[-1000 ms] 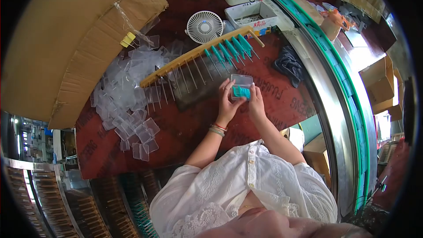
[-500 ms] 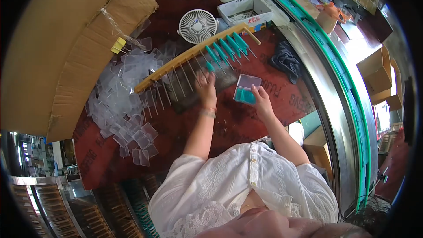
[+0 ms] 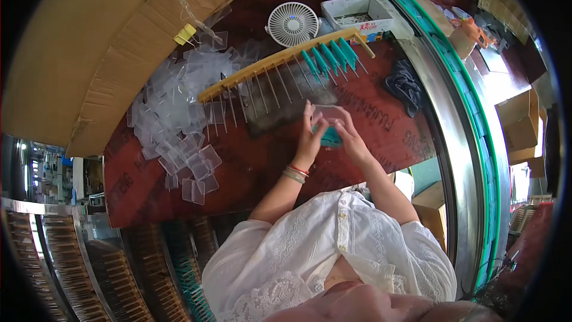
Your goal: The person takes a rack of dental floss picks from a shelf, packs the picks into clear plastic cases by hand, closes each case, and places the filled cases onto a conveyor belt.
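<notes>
Between my two hands is a small clear plastic box (image 3: 329, 136), its lid raised, with teal pieces inside. My left hand (image 3: 308, 144) is closed at the box's left side, thumb over the teal contents. On the opposite side my right hand (image 3: 354, 143) grips the box, and the fingers partly cover it. Just beyond them lies a wooden rack (image 3: 268, 67) with a row of thin metal pins. Several teal pieces (image 3: 332, 55) hang on the pins toward its right end; the pins further left are bare.
A heap of clear plastic boxes (image 3: 179, 107) spreads over the table's left side, beside a large cardboard box (image 3: 137, 42). A white fan (image 3: 292, 24), a shallow white box (image 3: 357, 15) and a dark cloth (image 3: 404, 87) lie beyond. A green-edged conveyor (image 3: 456, 83) curves along the right.
My left hand has left the rack and come right to the plastic box in my right hand. The teal piece it was touching is off its pin. The view has shifted.
</notes>
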A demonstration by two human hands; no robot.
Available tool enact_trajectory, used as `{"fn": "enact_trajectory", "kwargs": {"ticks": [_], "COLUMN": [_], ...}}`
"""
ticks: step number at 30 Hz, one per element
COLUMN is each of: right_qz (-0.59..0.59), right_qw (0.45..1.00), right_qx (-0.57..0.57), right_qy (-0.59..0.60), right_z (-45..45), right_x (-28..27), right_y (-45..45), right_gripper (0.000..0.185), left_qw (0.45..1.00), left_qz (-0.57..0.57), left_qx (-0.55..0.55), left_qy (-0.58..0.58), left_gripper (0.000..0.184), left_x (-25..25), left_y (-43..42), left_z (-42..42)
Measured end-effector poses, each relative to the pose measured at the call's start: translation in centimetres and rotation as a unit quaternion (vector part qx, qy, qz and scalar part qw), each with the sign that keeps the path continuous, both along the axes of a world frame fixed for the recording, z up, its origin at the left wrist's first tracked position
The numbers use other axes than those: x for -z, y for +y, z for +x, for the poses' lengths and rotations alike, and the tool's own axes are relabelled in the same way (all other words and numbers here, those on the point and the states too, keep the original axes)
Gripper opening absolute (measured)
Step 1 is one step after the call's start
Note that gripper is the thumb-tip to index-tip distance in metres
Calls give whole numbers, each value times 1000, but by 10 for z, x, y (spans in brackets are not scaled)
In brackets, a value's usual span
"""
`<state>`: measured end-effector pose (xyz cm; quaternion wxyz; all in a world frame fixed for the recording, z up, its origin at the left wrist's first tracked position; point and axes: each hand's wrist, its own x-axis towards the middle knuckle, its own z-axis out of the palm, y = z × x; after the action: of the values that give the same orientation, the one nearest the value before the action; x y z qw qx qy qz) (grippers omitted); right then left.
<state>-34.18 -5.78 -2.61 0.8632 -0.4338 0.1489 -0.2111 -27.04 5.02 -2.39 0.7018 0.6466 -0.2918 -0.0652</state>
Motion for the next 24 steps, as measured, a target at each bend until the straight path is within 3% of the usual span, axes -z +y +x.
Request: {"fn": "enact_trajectory", "kwargs": {"ticks": [1,2,3,4,6,8,11,14,16,19,20,23,24], "right_qz": [-160,-318,-468,-468,-511,-530,-255,-213,-189,-433,-432,-749,-749], "right_qw": [987,947,880,880,855,836,955,960,961,894,894,663,663], "right_qx": [-12,-24,-38,-42,-76,-93,-144,-169,-188,-64,-62,4,4], "right_qy": [-22,-45,-69,-67,50,105,54,72,78,97,102,-10,-8], "right_z": [-4,-7,-10,-13,-12,-11,-11,-7,-3,-6,-8,-1,1], "right_x": [-3,-5,-5,-2,3,6,1,-3,-7,-21,-26,-40,-39], "right_y": [1,0,-2,-4,-12,-16,-16,-9,5,20,19,8,7], "right_gripper": [21,23,26,26,34,38,37,36,36,35,35,43,43], "left_qw": [967,869,868,910,968,967,966,983,986,987,988,989,991], "left_qz": [-105,-206,-208,-154,-40,-32,-17,46,47,45,51,55,55], "left_qx": [28,53,51,75,124,136,158,119,85,57,54,46,41], "left_qy": [232,446,448,377,216,213,206,134,135,141,137,133,118], "left_gripper": [75,76,76,70,59,53,39,24,24,24,25,27,30], "left_x": [0,0,0,-1,-5,-4,-8,-34,-19,-4,-6,-7,-7], "left_y": [5,7,8,10,14,17,22,32,42,46,49,52,52], "left_z": [-1,-2,-2,-4,-2,1,6,5,5,7,9,10,10]}}
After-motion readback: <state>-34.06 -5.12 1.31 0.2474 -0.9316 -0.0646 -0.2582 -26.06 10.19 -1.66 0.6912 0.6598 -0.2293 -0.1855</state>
